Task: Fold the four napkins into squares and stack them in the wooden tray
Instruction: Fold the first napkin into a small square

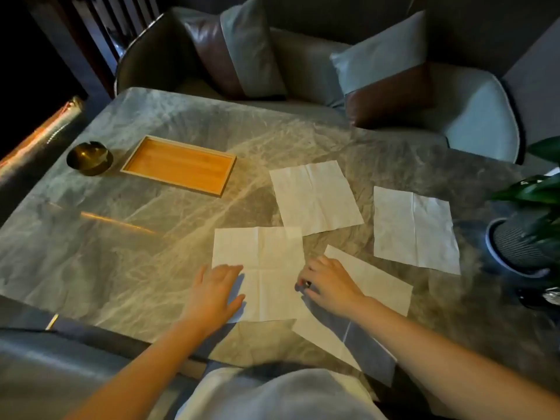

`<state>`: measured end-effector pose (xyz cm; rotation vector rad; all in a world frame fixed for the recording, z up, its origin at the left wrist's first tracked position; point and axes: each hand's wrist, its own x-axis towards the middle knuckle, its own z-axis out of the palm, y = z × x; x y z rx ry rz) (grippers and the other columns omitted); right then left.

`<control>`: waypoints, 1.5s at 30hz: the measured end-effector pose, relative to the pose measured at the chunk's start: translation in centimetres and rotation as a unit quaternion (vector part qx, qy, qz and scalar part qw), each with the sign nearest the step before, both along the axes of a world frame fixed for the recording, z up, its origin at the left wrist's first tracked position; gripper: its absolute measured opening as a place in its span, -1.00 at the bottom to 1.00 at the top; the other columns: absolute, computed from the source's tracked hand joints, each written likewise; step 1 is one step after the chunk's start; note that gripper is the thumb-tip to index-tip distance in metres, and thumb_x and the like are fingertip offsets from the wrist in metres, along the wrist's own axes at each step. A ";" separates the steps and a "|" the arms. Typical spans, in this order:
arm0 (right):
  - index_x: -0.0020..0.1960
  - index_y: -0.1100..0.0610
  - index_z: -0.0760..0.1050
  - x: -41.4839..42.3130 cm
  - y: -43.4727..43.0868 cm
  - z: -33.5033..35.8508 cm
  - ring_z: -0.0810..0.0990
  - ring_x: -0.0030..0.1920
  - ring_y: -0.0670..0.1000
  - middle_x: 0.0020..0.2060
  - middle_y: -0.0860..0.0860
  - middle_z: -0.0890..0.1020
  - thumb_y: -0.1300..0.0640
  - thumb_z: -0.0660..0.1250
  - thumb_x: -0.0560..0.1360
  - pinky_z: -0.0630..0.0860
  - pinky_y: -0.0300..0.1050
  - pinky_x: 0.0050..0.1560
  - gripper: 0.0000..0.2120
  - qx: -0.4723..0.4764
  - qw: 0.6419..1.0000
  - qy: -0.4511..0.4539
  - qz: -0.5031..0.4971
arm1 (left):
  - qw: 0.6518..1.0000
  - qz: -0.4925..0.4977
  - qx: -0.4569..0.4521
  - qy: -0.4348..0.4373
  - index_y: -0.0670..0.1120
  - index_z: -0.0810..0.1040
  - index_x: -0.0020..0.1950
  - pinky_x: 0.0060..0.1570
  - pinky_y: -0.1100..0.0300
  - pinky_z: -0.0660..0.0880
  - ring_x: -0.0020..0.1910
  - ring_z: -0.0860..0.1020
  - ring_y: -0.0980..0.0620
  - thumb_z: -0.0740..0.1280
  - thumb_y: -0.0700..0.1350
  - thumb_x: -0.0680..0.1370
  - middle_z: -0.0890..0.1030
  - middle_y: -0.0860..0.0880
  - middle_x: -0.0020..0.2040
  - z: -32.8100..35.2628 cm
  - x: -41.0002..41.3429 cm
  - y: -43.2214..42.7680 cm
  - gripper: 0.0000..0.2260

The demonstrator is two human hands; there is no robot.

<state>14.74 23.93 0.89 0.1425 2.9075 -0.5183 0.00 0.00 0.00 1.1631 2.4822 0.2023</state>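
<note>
Napkins, four, all unfolded on marble table (127, 231); wooden tray (178, 165) empty, far left.

Near napkin (266, 268) flat under left hand (216, 291), fingers together, palm down on its left edge. Right hand (325, 281) curled at its right edge, resting on second napkin (372, 280) that hangs over table's near edge; pinching or not, cannot tell. Two more, upper napkin (315, 197) and right napkin (413, 225), lying apart, untouched. Risks, probably: thin paper sliding on slick marble, so crooked fold; overhanging sheet dragged off by right forearm; old creases misleading fold line. Brass bowl (89, 159) just beside tray, potted plant (530, 213) at right, both clear.
</note>
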 end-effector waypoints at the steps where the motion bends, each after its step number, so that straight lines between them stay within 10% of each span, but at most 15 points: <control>1: 0.09 -0.05 0.52 0.4 -0.5 -0.5 0.39 0.15 0.01 0.05 -0.07 0.51 0.02 0.28 0.52 0.29 -0.14 0.05 -0.84 -0.002 1.000 -0.029 0.007 | 1.000 -0.003 -0.017 -0.019 0.06 0.19 0.47 0.46 -0.06 -0.02 0.45 0.27 0.02 0.18 0.19 0.54 0.32 0.04 0.46 -0.2 0.3 -1.0 -0.46; 12: 0.15 -0.04 0.41 2.7 -2.0 -3.9 0.39 0.10 0.00 0.11 -0.07 0.48 -0.02 0.32 0.45 0.39 -0.09 0.02 -0.70 -0.035 0.995 -0.085 -0.035 | 0.998 -0.062 0.020 0.022 -0.04 0.60 0.11 0.09 -0.05 0.52 0.09 0.61 -0.14 0.56 0.03 0.29 0.60 -0.09 0.16 -3.1 0.7 -5.1 -0.57; 17: 0.09 -0.02 0.47 2.5 -2.3 -4.3 0.43 0.04 -0.01 0.05 -0.06 0.53 0.02 0.27 0.53 0.41 -0.13 -0.01 -0.85 -0.060 0.994 -0.052 -0.081 | 0.999 -0.031 0.044 0.004 -0.02 0.57 0.11 0.14 -0.02 0.47 0.14 0.56 -0.11 0.41 0.01 0.43 0.57 -0.04 0.15 -3.3 0.3 -4.5 -0.72; 31: -0.05 -0.01 0.52 2.1 -1.8 -3.9 0.49 -0.01 -0.12 -0.02 -0.12 0.53 0.06 0.25 0.56 0.50 -0.21 -0.04 -0.92 -0.182 0.967 -0.033 -0.178 | 1.000 0.010 -0.018 0.019 0.03 0.28 0.44 0.35 -0.07 0.24 0.37 0.34 -0.09 0.12 0.37 0.39 0.25 -0.01 0.50 -4.4 1.6 -3.7 -0.30; 45: 0.10 -0.08 0.38 4.5 -2.7 -4.2 0.37 0.04 -0.10 0.06 -0.12 0.45 -0.19 0.26 0.39 0.37 -0.16 0.05 -0.66 -0.021 0.999 -0.041 -0.020 | 0.998 0.024 0.036 0.043 0.01 0.53 -0.01 0.14 -0.03 0.40 0.17 0.50 -0.10 0.13 0.14 0.40 0.51 -0.03 0.29 -4.3 1.5 -3.6 -0.66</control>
